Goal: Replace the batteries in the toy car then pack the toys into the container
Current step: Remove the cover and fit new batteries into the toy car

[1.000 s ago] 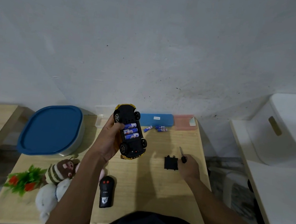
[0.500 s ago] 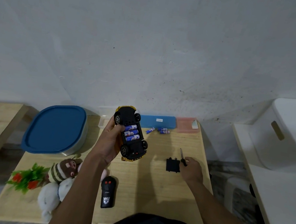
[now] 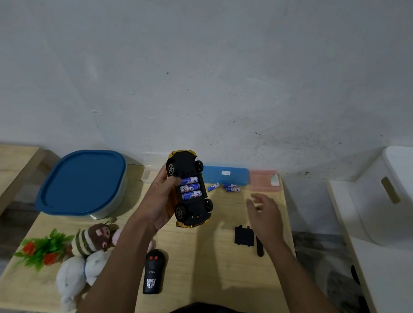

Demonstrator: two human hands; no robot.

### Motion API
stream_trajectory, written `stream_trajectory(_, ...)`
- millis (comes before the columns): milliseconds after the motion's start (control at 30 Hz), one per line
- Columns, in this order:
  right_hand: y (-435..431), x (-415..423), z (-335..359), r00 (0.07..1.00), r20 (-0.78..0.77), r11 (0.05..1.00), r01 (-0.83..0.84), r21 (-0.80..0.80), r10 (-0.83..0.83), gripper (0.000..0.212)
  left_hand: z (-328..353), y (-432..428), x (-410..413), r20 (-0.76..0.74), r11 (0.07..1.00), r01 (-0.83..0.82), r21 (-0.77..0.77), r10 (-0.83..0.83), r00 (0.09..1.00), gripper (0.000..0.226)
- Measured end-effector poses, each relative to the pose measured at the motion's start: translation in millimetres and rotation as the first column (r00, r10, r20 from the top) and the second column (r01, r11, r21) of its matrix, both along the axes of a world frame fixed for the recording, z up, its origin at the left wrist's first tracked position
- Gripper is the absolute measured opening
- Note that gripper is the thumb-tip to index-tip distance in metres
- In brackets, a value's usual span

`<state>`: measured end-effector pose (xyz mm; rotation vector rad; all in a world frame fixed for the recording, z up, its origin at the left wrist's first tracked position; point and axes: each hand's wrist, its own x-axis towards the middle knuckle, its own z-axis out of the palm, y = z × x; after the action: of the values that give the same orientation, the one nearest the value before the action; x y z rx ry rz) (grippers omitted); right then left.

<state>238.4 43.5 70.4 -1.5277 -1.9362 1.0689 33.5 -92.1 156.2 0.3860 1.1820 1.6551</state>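
Far left of the toy car [image 3: 189, 192], on the table [image 3: 202, 269]: the container [image 3: 82, 182], blue lid on, nothing packed yet. Down-left of the car are a fake plant [image 3: 40, 249] and plush toys [image 3: 91, 243], touching each other.

The left hand [image 3: 159, 202] is wrapped round the car's left flank and holds it belly-up above the table, nose toward the wall. The battery bay is open, with three batteries [image 3: 191, 188] seated side by side. The remote [image 3: 154, 272] lies flat below the car.

Just right of the car, near the wall, are the spare batteries [image 3: 225, 187], loose. Lower right of the car lies the black cover [image 3: 243, 235], with the screwdriver [image 3: 259, 248] just beside it. The right hand [image 3: 267, 217] hovers above the cover, fingers spread and holding nothing. The hands are apart.

Judgement: this is the battery step, mid-way. I can't tell whether the seated batteries are the old set or the new.

To do it well:
- Keep the car level and belly-up so the batteries don't roll out.
- Check that the plus and minus ends match the bay.
- Don't mix the loose batteries with the seated ones.
- Set the cover's tabs in first.
- Press the cover flat, then drive the screw straight without forcing it.

Risk: the left thumb sits close to the bay and could block the cover.
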Motion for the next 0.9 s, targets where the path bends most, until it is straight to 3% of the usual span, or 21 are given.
stream_trajectory(100, -11.9, -30.4, 52.3, 0.96, -0.183, 0.977, -0.214, 0.006, 0.212, 0.02, 0.7, 0.9, 1.9, 0.01, 1.0, -0.002, -0.001, 0.002, 1.0, 0.059)
stream_trajectory(200, -28.6, -51.9, 82.7, 0.894, -0.238, 0.921, -0.389, 0.01, 0.38, 0.017, 3.0, 0.0, 4.5, 0.03, 1.0, 0.002, 0.003, -0.002, 1.0, 0.052)
stream_trajectory(300, -37.9, -62.0, 91.1, 0.896, -0.229, 0.924, -0.378, 0.056, 0.38, 0.016, 5.4, -3.8, 2.7, 0.037, 1.0, -0.008, 0.026, 0.007, 0.999, 0.042)
stream_trajectory(567, -47.2, -70.0, 93.7, 0.898, -0.155, 0.906, -0.383, 0.182, 0.411, 0.016, 6.1, -8.1, 1.5, 0.03, 0.997, -0.003, 0.073, 0.001, 1.0, 0.052)
stream_trajectory(900, -52.0, -77.1, 97.5, 0.929, -0.157, 0.939, -0.343, -0.028, 0.334, 0.024, 2.7, -8.8, 3.8, -0.026, 0.997, 0.013, 0.074, -0.011, 1.0, 0.046)
